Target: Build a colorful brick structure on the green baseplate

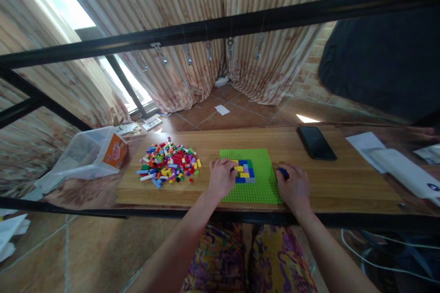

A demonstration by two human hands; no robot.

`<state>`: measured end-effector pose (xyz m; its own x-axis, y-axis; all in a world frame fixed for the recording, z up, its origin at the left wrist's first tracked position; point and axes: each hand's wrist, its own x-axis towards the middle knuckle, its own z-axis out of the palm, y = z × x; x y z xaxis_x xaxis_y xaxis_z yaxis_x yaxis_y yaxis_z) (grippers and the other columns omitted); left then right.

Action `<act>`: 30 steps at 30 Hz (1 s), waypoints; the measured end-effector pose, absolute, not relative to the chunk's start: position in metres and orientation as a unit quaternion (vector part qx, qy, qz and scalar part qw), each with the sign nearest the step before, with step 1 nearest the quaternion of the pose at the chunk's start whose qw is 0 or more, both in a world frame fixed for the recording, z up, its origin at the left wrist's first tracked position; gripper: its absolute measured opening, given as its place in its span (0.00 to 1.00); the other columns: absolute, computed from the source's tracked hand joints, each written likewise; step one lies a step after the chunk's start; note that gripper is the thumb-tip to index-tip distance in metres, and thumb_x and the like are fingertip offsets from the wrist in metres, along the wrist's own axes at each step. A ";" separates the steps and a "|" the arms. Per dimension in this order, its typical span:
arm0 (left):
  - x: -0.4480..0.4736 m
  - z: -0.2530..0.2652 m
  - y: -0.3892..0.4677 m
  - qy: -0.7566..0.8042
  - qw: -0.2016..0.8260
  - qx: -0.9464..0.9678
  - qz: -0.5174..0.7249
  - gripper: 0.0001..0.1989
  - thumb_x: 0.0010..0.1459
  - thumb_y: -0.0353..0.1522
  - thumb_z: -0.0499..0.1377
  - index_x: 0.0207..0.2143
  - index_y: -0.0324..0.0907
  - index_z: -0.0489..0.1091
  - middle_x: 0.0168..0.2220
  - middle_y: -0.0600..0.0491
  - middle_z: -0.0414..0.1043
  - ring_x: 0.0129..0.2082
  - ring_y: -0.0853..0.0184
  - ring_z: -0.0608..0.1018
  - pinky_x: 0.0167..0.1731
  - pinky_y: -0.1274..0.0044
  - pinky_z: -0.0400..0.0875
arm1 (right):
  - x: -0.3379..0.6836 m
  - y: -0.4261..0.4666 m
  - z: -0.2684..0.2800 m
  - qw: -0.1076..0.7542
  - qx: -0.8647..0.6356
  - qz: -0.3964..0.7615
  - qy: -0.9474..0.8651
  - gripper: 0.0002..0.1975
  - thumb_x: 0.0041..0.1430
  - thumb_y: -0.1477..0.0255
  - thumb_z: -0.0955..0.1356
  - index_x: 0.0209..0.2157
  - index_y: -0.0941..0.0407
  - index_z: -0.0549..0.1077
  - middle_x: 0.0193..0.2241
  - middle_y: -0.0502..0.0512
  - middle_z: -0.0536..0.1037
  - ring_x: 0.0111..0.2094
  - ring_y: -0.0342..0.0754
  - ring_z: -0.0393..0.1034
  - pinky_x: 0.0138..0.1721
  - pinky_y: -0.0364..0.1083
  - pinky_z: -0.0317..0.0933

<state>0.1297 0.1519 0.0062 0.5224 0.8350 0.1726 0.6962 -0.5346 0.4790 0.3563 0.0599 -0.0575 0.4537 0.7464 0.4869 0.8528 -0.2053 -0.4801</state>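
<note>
My left hand (221, 177) is closed at the left side of a low block of toy bricks (245, 172) in blue, yellow, green and pale purple. Its fingertips touch or nearly touch those bricks, and whatever they pinch is hidden. The bricks sit on a green studded baseplate (263, 192). At the plate's right edge, my right hand (294, 187) curls around a dark blue brick (283, 173), which shows between thumb and fingers.
A heap of loose colourful bricks (172, 160) lies left on the wooden board (206, 139). Beyond it is a clear plastic box (89, 151) with an orange label. A black phone (316, 142) rests at the back right. A dark metal bar (192, 32) crosses beyond the board.
</note>
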 end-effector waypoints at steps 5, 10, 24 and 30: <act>0.108 0.011 0.149 0.478 0.192 0.827 0.226 0.08 0.58 0.29 0.58 0.40 0.45 0.74 0.40 0.52 0.74 0.44 0.62 0.72 0.47 0.68 0.61 | 0.357 0.059 -0.058 0.358 -0.771 -0.078 -0.520 0.13 0.57 0.67 0.62 0.38 0.57 0.75 0.41 0.62 0.77 0.43 0.56 0.67 0.46 0.56 0.59; 0.076 0.011 0.146 0.518 0.187 0.804 0.226 0.07 0.58 0.29 0.58 0.38 0.45 0.74 0.39 0.52 0.75 0.44 0.62 0.73 0.47 0.69 0.63 | 0.359 0.059 -0.061 0.362 -0.766 -0.082 -0.525 0.13 0.57 0.67 0.62 0.38 0.56 0.75 0.40 0.62 0.77 0.43 0.57 0.68 0.47 0.57 0.59; 0.105 0.016 0.146 0.453 0.200 0.835 0.239 0.08 0.57 0.28 0.57 0.37 0.44 0.74 0.36 0.51 0.74 0.40 0.62 0.74 0.45 0.70 0.67 | 0.361 0.057 -0.060 0.341 -0.766 -0.102 -0.536 0.16 0.57 0.65 0.61 0.38 0.58 0.75 0.39 0.64 0.77 0.43 0.58 0.68 0.46 0.57 0.60; 0.140 0.012 0.152 0.437 0.168 0.868 0.164 0.07 0.56 0.28 0.55 0.33 0.43 0.73 0.34 0.49 0.74 0.38 0.59 0.74 0.42 0.67 0.66 | 0.359 0.058 -0.059 0.348 -0.765 -0.094 -0.533 0.14 0.57 0.66 0.62 0.39 0.57 0.75 0.40 0.63 0.78 0.43 0.57 0.68 0.46 0.56 0.60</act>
